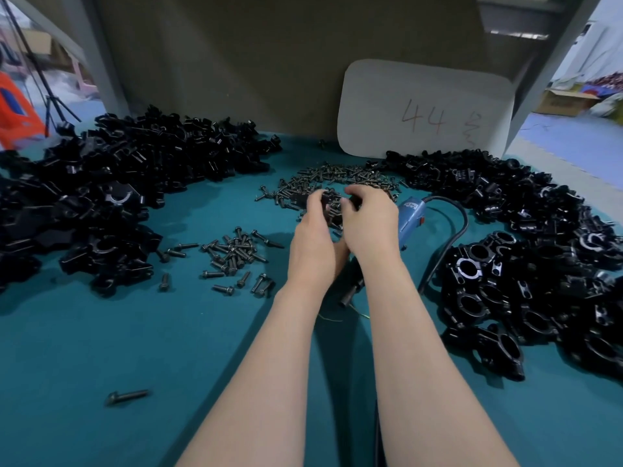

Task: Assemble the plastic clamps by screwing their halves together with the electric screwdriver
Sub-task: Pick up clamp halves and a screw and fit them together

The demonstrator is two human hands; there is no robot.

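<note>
Finding left grip (315,227) and right grip (367,217) meeting knuckle to knuckle, both closed by curled fingers on one small black clamp (332,206) pinched between them. Held clear of the bench (101,348), by judgement to turn the part and line up its halves or seat a screw by feel. Cannot tell one half from two, nor confirm a screw in the hole: mostly hidden by fingers.

Noted electric screwdriver (409,214) lying on the bench just right of and partly beneath right grip, blue body beyond the wrist, dark end showing between the forearms. Touched by neither grip. Placed, by judgement, for a short reach by right grip once the parts are mated. Cable (453,237) trailing off to the right.

Recorded screw heap (337,178) directly beyond both grips, a smaller scatter of screws (236,254) near the left of left grip, and one stray screw (126,396) well apart, back and left.

Recorded loose clamp halves (118,183) heaped well left of left grip, and closed ring clamps (499,291) heaped right of right grip. Reads as feed stock left, finished work right.

White card (424,109) marked 44 propped beyond right grip.

Judged stage: fitting by hand, driving not yet begun.
</note>
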